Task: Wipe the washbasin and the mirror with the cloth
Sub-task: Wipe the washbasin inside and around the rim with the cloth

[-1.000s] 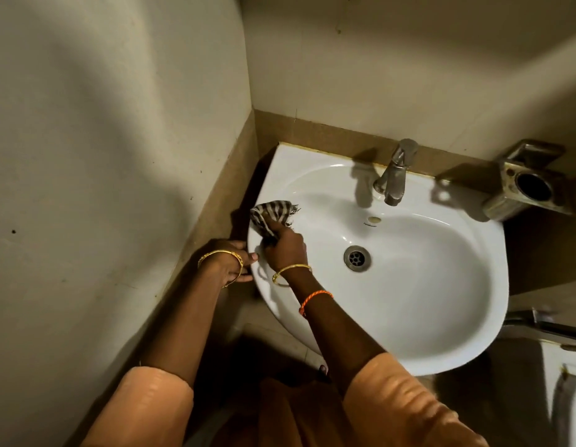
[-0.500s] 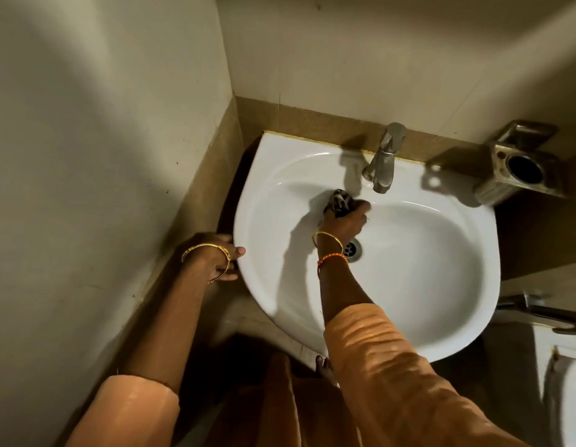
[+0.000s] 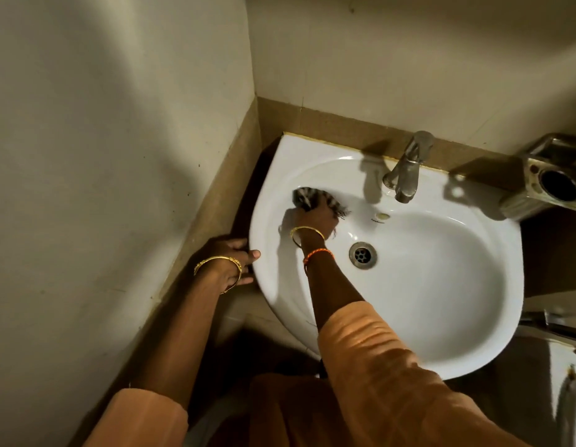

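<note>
A white washbasin hangs in a wall corner. My right hand grips a striped grey-and-white cloth and presses it against the basin's inner back-left wall, left of the tap. My left hand holds the basin's left rim, its thumb on top of the edge and the other fingers hidden below it. No mirror is in view.
A metal tap stands at the basin's back, with the drain in the bowl's middle. A metal holder is fixed to the wall at the right. Walls close in on the left and behind. A metal fitting sits at the lower right.
My right hand swept the cloth from the left rim across to below the tap, then back left along the bowl's rear wall. My left hand stayed on the rim.
</note>
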Action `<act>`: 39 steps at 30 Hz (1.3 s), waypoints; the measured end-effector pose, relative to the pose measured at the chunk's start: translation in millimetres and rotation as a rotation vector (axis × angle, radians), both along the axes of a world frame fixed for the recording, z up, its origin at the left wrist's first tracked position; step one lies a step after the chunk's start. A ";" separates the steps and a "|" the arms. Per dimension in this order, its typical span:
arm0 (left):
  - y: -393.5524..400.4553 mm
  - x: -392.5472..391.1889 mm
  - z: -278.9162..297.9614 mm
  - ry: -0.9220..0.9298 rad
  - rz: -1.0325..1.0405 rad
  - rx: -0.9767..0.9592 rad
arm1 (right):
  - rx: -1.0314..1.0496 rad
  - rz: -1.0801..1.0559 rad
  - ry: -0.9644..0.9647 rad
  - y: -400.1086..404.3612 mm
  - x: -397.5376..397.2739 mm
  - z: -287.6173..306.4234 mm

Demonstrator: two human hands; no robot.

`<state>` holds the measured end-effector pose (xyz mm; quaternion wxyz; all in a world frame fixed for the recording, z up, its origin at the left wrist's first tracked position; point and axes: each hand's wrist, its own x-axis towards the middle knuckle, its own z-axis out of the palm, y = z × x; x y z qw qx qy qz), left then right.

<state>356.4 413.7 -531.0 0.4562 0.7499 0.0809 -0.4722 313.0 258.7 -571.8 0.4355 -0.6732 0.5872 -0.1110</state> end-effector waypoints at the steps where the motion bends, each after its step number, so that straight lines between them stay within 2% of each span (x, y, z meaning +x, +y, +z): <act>1: 1.0 0.2 -0.3 -0.003 0.013 -0.001 | -0.007 0.103 0.043 3.6 1.8 2.6; 6: 4.2 5.7 2.1 0.006 -0.019 -0.015 | 0.034 0.727 0.230 16.5 -23.5 20.7; 9: -2.3 2.7 3.1 -0.052 -0.010 0.029 | 0.122 0.849 0.297 34.2 -55.4 25.2; 12: -9.3 -4.0 1.7 -0.144 0.033 0.064 | 0.199 0.822 0.350 53.4 -96.5 29.7; 16: -12.1 -28.6 4.6 -0.414 -0.005 0.135 | 0.150 0.665 0.351 72.3 -115.8 17.6; 21: -8.7 -47.2 1.6 -0.349 0.179 -0.086 | 0.078 0.510 0.234 86.1 -85.8 13.4; 25: -3.9 -51.3 -6.2 -0.349 0.191 -0.100 | 0.042 0.350 0.155 91.2 -56.6 14.0; 30: -4.1 -55.2 -7.1 -0.438 0.160 -0.043 | 0.091 0.518 0.202 96.4 -82.2 24.4; 34: -4.2 -66.2 -4.0 -0.701 -0.071 0.228 | 0.123 0.674 0.288 94.0 -151.5 38.0; 39: -6.2 -68.8 -11.3 -0.759 -0.149 0.306 | 0.176 0.639 0.519 57.7 -224.6 51.9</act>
